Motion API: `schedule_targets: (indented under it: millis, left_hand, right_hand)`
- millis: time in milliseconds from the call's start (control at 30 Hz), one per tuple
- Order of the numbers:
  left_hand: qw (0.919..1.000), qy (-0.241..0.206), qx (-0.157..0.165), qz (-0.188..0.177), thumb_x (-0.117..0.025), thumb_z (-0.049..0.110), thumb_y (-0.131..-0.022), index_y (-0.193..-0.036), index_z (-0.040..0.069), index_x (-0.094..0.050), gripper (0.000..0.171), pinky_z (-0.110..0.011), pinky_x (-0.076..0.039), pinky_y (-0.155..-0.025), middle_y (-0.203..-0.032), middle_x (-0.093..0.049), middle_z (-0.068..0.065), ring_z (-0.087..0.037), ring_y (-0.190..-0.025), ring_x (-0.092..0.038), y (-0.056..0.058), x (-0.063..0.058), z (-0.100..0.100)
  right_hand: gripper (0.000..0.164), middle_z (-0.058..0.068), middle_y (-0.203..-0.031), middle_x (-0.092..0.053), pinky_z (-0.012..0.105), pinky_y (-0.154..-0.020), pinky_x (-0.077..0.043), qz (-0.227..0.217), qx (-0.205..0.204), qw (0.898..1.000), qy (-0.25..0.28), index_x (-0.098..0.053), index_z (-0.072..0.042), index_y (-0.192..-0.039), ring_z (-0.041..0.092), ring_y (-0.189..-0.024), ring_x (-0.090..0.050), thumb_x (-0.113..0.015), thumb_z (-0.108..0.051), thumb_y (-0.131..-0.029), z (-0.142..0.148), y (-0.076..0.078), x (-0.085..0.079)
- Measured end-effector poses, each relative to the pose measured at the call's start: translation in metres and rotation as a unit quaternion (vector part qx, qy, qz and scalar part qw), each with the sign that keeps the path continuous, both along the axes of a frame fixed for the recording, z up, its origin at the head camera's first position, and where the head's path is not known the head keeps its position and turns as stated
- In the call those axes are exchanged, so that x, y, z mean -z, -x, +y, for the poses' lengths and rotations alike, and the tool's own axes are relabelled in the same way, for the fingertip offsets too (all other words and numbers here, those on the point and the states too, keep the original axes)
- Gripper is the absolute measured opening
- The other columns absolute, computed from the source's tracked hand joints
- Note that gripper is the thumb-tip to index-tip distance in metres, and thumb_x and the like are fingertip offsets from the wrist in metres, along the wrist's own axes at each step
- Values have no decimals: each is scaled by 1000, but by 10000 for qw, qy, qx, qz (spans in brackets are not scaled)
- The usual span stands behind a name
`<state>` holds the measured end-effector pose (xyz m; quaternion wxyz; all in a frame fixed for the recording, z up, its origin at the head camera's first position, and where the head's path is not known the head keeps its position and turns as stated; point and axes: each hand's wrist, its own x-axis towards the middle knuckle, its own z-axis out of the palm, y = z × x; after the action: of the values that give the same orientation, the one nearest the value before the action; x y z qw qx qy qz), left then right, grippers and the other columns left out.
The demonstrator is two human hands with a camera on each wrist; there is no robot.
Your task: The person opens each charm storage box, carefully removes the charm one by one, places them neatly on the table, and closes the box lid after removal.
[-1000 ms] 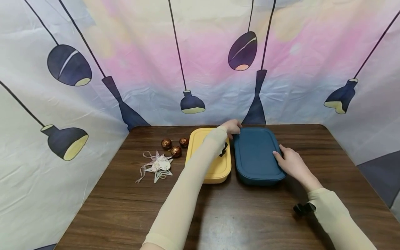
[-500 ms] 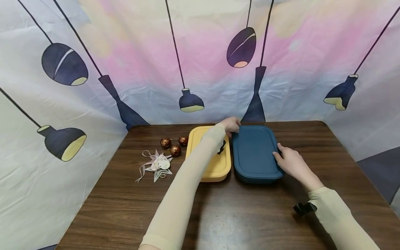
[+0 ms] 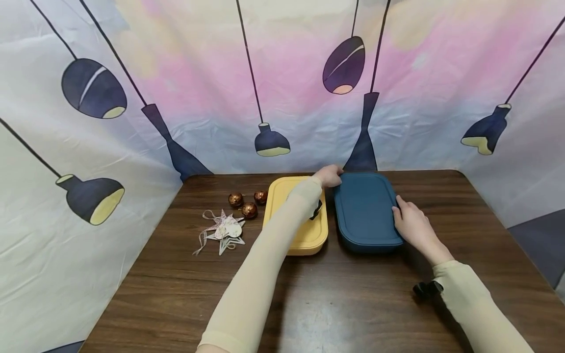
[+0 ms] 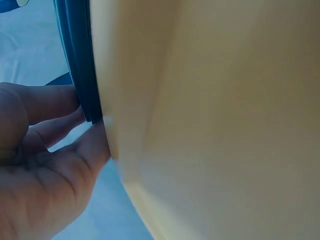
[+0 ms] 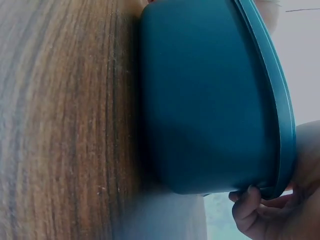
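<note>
A dark blue lidded box (image 3: 367,208) stands on the wooden table, right of a yellow lidded box (image 3: 304,235). My left hand (image 3: 329,175) reaches across the yellow box and grips the blue box at its far left corner. In the left wrist view its fingers (image 4: 55,100) bend about the blue rim, close beside the yellow wall. On the opposite side, my right hand (image 3: 416,225) holds the blue box by its right edge. The right wrist view shows fingers (image 5: 246,205) curled under the blue lid's rim (image 5: 286,125). My left sleeve hides part of the yellow box.
Several ornaments lie left of the yellow box: shiny brown baubles (image 3: 249,210) and a pile of pale star ornaments (image 3: 226,230) with ribbon loops. A printed cloth backdrop (image 3: 220,88) hangs behind the table (image 3: 322,304).
The blue box has shifted slightly away from me and a little to the right, both hands moving with it. Its gap to the yellow box is a bit wider. The head view tilts slightly.
</note>
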<state>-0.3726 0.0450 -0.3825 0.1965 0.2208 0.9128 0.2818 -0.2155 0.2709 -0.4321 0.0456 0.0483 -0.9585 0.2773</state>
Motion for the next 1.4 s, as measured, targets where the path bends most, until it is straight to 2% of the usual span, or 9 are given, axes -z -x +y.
schedule_targets:
  millis: [167,267,400,600,700,767,900,1133,1400]
  left_hand:
    - [9993,199,221,240,-49,10,-106,-155,3,-37,51,-28,-44,-97,-158,-39,-12,-25,-139,-43,-6,-2,-2]
    - [9979,415,361,331,-53,16,-106,-156,6,-36,54,-34,-40,-110,-159,-38,-9,-25,-144,-38,-12,-11,0]
    - [9927,786,740,541,-55,23,-106,-156,6,-37,56,-36,-38,-112,-159,-39,-9,-25,-144,-38,-27,-24,-3]
    - [9605,2083,1529,1035,-50,51,-103,-157,4,-32,74,-35,-31,-117,-160,-35,-13,-25,-147,-33,-67,-25,-9]
    - [9428,2574,1667,1304,-47,64,-99,-158,4,-29,86,-36,-28,-119,-162,-31,-15,-25,-148,-33,-91,-17,-15]
    - [9382,2711,1636,1396,-46,69,-97,-159,5,-28,91,-37,-27,-120,-163,-27,-17,-26,-147,-34,-104,-12,-20]
    - [9400,2649,1499,1544,-47,72,-95,-159,3,-27,96,-35,-24,-121,-164,-22,-19,-29,-148,-31,-119,-4,-27]
    - [9444,2474,1376,1673,-44,72,-96,-159,2,-25,96,-35,-21,-122,-165,-19,-18,-24,-151,-24,-128,6,-34]
    - [9590,1958,1365,1527,-46,67,-98,-160,2,-22,93,-38,-18,-123,-165,-18,-19,-28,-152,-21,-120,-2,-43]
  right_hand:
    - [57,47,-139,-37,75,-95,-35,-197,-58,9998,42,-24,17,-151,63,-123,-41,-35,-20,-110,2,-2,-1]
    - [63,47,-143,-31,74,-99,-32,-336,-121,9993,-61,-19,14,-154,63,-128,-35,-37,-27,-110,1,-6,-3]
    - [74,46,-150,-21,73,-106,-26,-514,-248,9982,-202,-15,12,-156,63,-135,-26,-41,-39,-109,-6,-10,-5]
    - [90,43,-156,-12,70,-109,-24,-718,-246,9971,-111,-8,15,-154,60,-140,-19,-39,-54,-106,-10,-12,-6]
    - [92,40,-158,-10,70,-110,-22,-759,-253,9968,-60,-6,15,-154,58,-142,-17,-39,-55,-105,-10,-11,-4]
    - [92,39,-158,-8,69,-111,-21,-790,-271,9965,-22,-5,14,-155,57,-143,-15,-39,-56,-105,-10,-11,-2]
    - [93,38,-160,-5,69,-111,-20,-817,-310,9962,68,-3,13,-155,56,-145,-12,-39,-56,-105,-11,-10,1]
    - [93,34,-162,1,69,-112,-18,-815,-415,9955,230,2,10,-156,53,-147,-9,-38,-56,-105,-12,-11,5]
    - [85,34,-162,1,70,-111,-18,-571,-522,9962,387,-1,6,-158,54,-147,-9,-36,-52,-107,-3,-8,1]
